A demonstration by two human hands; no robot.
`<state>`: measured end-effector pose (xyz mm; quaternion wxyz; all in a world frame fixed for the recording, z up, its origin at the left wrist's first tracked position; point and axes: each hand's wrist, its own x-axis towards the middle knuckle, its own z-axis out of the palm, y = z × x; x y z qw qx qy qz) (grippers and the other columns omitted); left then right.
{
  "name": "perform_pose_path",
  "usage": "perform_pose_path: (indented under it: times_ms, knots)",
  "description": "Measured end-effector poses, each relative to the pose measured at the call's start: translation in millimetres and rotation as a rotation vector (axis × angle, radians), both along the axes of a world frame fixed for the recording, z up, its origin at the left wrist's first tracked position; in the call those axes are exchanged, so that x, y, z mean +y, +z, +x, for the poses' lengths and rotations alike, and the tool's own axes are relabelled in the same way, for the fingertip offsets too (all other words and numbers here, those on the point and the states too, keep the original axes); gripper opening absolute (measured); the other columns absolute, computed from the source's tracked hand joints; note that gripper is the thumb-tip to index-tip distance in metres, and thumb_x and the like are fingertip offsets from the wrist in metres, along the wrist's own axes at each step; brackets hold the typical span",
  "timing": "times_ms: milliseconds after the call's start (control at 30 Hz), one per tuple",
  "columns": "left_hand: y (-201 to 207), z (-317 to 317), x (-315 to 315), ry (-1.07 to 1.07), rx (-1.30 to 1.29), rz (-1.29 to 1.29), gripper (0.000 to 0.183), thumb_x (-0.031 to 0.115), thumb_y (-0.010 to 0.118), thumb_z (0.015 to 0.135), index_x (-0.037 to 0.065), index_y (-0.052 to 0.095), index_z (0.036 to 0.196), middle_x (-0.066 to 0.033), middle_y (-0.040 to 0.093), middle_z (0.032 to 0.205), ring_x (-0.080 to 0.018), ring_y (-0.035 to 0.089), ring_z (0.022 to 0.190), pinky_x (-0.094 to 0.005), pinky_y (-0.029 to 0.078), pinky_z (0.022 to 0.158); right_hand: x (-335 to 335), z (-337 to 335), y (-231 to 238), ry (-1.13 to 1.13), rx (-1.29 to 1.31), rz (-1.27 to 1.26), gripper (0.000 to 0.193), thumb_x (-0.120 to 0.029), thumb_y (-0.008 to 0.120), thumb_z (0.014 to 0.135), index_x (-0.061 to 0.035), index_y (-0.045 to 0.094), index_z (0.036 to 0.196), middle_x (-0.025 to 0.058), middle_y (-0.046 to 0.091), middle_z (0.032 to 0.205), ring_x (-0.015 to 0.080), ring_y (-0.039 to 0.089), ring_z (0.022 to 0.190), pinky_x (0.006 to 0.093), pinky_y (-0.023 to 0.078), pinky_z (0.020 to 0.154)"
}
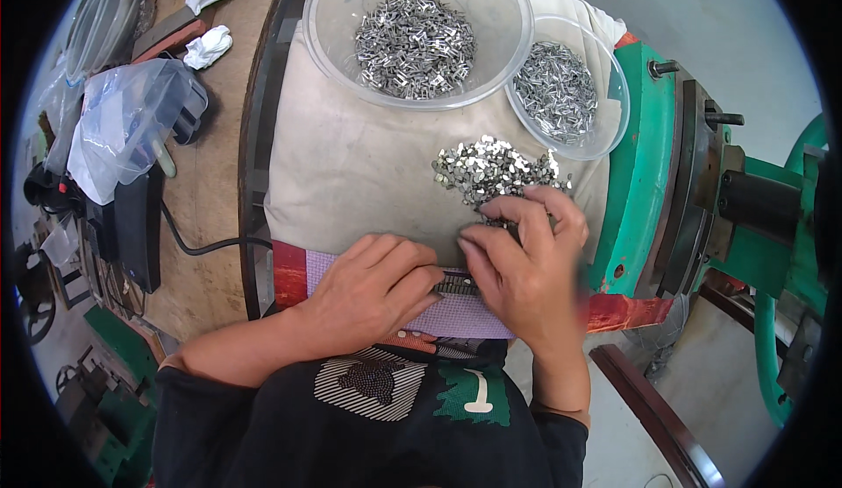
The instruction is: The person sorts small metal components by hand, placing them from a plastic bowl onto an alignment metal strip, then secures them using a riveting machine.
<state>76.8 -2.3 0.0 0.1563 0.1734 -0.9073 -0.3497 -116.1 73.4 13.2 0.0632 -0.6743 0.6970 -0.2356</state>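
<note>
My left hand is closed on the left end of a narrow dark slotted strip, which lies across a lilac woven cloth in front of me. The fingers are curled over it and hide that end. Just to the right, my right hand reaches over the near edge of a loose pile of small flat shiny metal pieces. Its thumb and fingers are bent and apart, with the fingertips among the pieces. Whether a single piece sits at a fingertip is too small to see.
A large clear plastic tub of small metal parts stands at the back. Beside it, a smaller round clear container holds thin metal pieces. Green machinery borders the right. On the left, a wooden table carries plastic bags, tools and a black cable.
</note>
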Motion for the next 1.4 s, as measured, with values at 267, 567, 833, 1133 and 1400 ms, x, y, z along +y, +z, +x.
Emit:
perform_pose_path:
  times_ms: [267,567,833,1133,1400]
  knots:
    - [-2.8,5.4,-2.9,-0.065,0.027,-0.050,0.020,0.015,0.071,0.077,0.004,0.065,0.093,-0.0076,0.061,0.102,-0.0243,0.059,0.094,-0.0357,0.048,0.080,4.6,-0.8,3.6,0.011,0.017,0.032,0.018,-0.013,0.083,0.065,-0.0155,0.074,0.081,-0.0019,0.064,0.104,0.0293,0.050,0.114,0.0448,0.034,0.096]
    - [-1.5,-1.6,-1.6,-0.014,0.034,-0.038,0.018,0.014,0.072,0.077,0.005,0.065,0.091,-0.0049,0.061,0.099,-0.0218,0.058,0.089,-0.0345,0.046,0.077,13.2,-6.2,0.3,-0.026,-0.027,0.012,0.018,-0.012,0.083,0.064,-0.0141,0.072,0.078,-0.0009,0.065,0.100,0.0301,0.050,0.113,0.0439,0.035,0.096]
    - [-1.3,-6.3,0.1,0.007,0.024,-0.031,0.020,0.015,0.072,0.078,0.005,0.066,0.094,-0.0045,0.061,0.098,-0.0215,0.058,0.089,-0.0340,0.046,0.077,49.9,1.1,-2.8,-0.072,-0.079,-0.011,0.020,-0.012,0.083,0.067,-0.0140,0.073,0.084,-0.0017,0.065,0.100,0.0276,0.051,0.111,0.0422,0.036,0.095]
    - [0.3,-19.6,2.7,-0.012,0.006,-0.030,0.021,0.016,0.072,0.077,0.007,0.064,0.094,-0.0037,0.058,0.096,-0.0221,0.057,0.088,-0.0346,0.045,0.075,37.7,-8.2,-5.2,-0.094,-0.066,-0.075,0.025,-0.011,0.083,0.065,-0.0152,0.075,0.088,-0.0012,0.064,0.099,0.0279,0.051,0.109,0.0421,0.039,0.093]
    - [-1.3,-28.0,6.9,-0.024,0.003,-0.076,0.013,0.013,0.068,0.076,0.008,0.064,0.087,-0.0034,0.057,0.092,-0.0216,0.056,0.086,-0.0343,0.046,0.075,7.5,-11.9,-5.9,-0.006,0.066,-0.075,0.017,-0.015,0.077,0.070,-0.0142,0.073,0.086,0.0002,0.063,0.106,0.0263,0.051,0.113,0.0441,0.037,0.097]
